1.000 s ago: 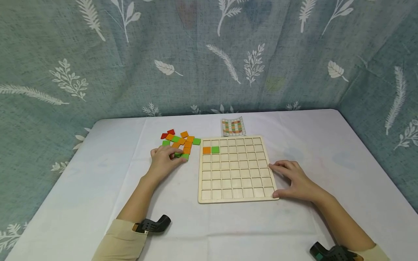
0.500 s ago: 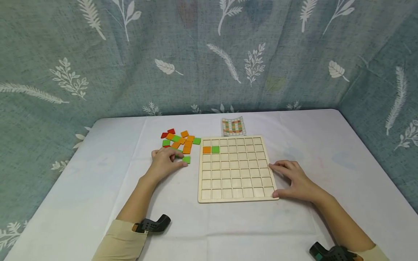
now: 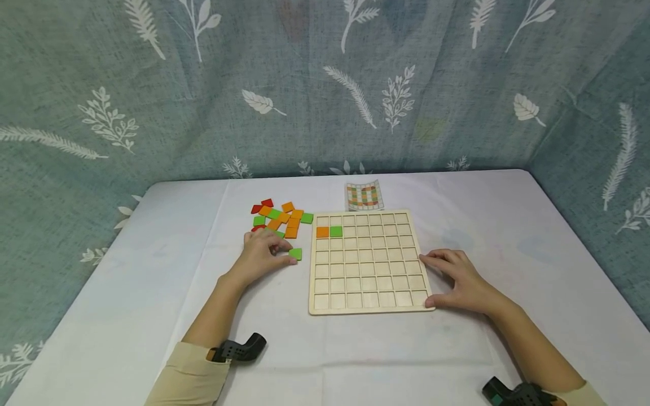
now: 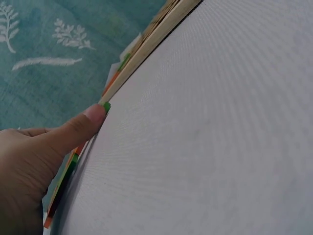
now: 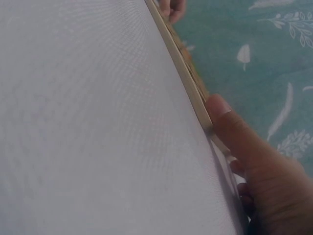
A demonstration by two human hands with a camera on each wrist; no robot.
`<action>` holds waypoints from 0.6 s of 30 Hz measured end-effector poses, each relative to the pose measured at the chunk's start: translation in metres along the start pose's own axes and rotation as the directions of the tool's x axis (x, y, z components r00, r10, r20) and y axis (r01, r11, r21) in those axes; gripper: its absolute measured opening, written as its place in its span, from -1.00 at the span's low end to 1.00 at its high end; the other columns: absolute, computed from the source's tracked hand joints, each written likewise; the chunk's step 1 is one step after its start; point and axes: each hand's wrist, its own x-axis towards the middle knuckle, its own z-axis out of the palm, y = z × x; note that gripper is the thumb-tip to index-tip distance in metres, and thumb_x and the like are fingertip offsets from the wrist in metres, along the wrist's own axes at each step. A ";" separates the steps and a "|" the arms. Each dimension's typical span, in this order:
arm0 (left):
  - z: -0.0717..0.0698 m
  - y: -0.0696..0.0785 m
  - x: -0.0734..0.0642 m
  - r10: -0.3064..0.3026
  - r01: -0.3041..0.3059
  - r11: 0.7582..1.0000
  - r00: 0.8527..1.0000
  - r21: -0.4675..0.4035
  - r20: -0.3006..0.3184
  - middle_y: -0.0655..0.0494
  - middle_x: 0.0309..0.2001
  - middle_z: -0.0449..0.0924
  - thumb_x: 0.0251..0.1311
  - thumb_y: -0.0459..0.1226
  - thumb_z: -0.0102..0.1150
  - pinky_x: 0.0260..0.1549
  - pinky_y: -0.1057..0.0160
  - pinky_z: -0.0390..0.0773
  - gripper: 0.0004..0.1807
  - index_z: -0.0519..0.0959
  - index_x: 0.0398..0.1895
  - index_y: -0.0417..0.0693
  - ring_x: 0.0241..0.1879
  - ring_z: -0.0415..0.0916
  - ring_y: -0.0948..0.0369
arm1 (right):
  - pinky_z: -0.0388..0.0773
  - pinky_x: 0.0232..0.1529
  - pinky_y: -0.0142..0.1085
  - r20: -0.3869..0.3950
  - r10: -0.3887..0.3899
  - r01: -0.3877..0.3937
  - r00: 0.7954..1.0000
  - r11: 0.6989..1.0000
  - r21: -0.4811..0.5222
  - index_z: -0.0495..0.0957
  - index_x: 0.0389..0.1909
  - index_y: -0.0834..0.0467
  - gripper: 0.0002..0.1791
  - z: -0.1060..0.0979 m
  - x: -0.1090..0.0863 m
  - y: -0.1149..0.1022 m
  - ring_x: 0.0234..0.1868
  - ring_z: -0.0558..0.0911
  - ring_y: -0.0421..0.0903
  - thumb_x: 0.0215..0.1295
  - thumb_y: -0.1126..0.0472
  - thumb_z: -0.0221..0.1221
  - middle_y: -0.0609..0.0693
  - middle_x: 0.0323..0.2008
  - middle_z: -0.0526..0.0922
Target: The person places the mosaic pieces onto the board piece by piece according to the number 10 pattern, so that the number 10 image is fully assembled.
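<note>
green tile (image 3: 295, 254): just left of the wooden grid board (image 3: 337, 286), apart from its rim.
left hand (image 3: 256, 255): thumb and finger appear to pinch the tile at opposite edges.
right hand (image 3: 466, 288): fingers extended, touching the board's right edge.
tile pile (image 3: 294, 223): beyond the left hand.
handling: grip lightly, keep level; brace the board against nudges.

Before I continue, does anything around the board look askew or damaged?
The pattern card beyond the wooden grid board looks curled, not flat; loose tiles left of the board lie jumbled. No damage shows.
</note>
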 end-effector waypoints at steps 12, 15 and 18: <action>0.013 0.013 0.007 0.078 -0.080 0.995 0.996 -0.059 -0.034 0.21 -0.53 0.36 -0.22 -0.06 0.52 -0.15 0.08 0.00 -0.70 0.70 -0.42 0.01 -0.37 0.26 0.23 | 0.17 -0.02 -0.03 -0.002 0.010 -0.010 1.000 1.000 -0.006 0.42 0.25 0.18 -0.02 0.000 -0.001 0.001 0.09 0.24 0.07 -0.31 -0.07 0.52 0.11 0.12 0.40; 0.017 0.019 0.010 0.091 -0.093 0.994 0.995 -0.064 -0.038 0.21 -0.53 0.38 -0.23 -0.06 0.52 -0.15 0.07 0.01 -0.69 0.69 -0.42 0.01 -0.36 0.26 0.22 | 0.17 -0.02 -0.03 0.000 0.013 -0.013 1.000 1.000 -0.008 0.41 0.25 0.17 -0.01 0.000 0.000 0.001 0.09 0.24 0.07 -0.32 -0.08 0.52 0.11 0.12 0.40; 0.019 0.025 0.013 0.101 -0.104 0.992 0.994 -0.074 -0.042 0.20 -0.54 0.37 -0.24 -0.06 0.53 -0.16 0.07 0.01 -0.69 0.69 -0.43 0.01 -0.36 0.25 0.22 | 0.16 -0.03 -0.04 0.000 0.008 -0.008 1.000 1.000 -0.003 0.42 0.25 0.18 -0.01 0.001 0.000 0.001 0.08 0.24 0.08 -0.32 -0.09 0.51 0.12 0.12 0.40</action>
